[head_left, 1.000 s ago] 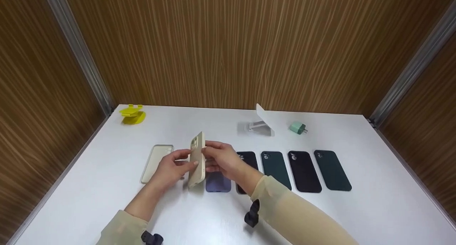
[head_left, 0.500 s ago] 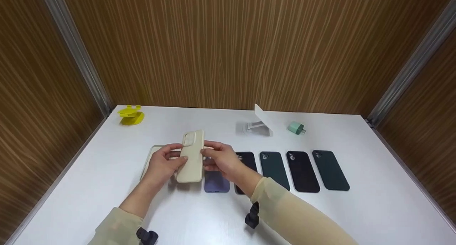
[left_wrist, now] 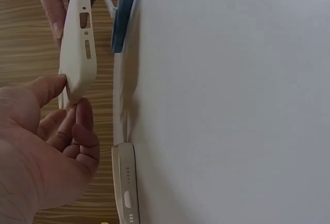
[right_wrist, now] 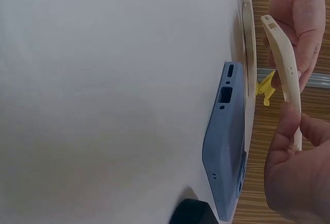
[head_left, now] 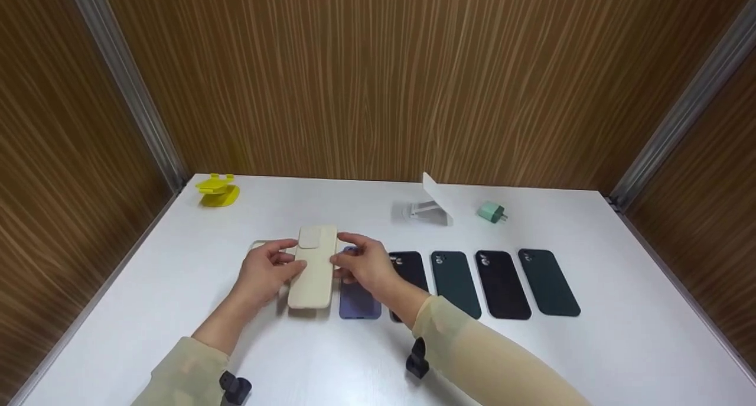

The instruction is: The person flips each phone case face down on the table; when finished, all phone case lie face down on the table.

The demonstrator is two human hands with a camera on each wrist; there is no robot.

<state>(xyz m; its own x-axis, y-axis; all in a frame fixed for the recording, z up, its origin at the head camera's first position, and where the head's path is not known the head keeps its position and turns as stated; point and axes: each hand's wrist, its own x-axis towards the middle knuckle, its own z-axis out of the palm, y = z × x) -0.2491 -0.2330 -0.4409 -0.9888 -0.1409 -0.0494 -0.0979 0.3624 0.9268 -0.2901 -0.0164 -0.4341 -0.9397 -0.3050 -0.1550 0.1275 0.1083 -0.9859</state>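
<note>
A cream phone case (head_left: 313, 279) is held up off the table between both hands, its back towards the head camera and a square camera panel at its upper end. My left hand (head_left: 260, 274) pinches its left edge with thumb and fingers. On the opposite edge, my right hand (head_left: 367, 265) grips it the same way. Port cutouts show along the end of the cream case (left_wrist: 80, 49) in the left wrist view. Another pale case (left_wrist: 125, 183) lies on the table, mostly hidden from the head view by my left hand. Below my right hand lies a purple-blue case (head_left: 360, 304).
To the right lie a black case (head_left: 411, 268), a dark green case (head_left: 456, 283), another black case (head_left: 503, 285) and another dark green case (head_left: 549, 282). Behind them stand a yellow stand (head_left: 218, 192), a white stand (head_left: 436, 199) and a green plug adapter (head_left: 491, 212). Wood-grain panels (head_left: 378, 87) enclose the table.
The held case has turned from edge-on to show its back, and shifted slightly left and lower. Its camera panel, which showed an opening earlier, now looks plain. Both hands keep their grip.
</note>
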